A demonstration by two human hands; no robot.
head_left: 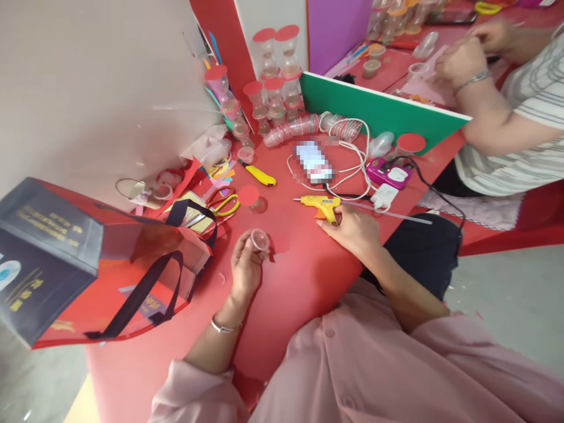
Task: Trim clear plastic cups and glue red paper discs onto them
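Over red tabletop, my right hand grips a glue gun, nozzle leftward, farther out than the cup my left hand holds.

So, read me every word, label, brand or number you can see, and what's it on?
Nothing can be read for certain.
Dark blue and red bag: gold lettering and a pale round mark, too blurred.
Yellow plastic glue gun: side label, too small.
Phone with a lit, pale screen: display blurred out.
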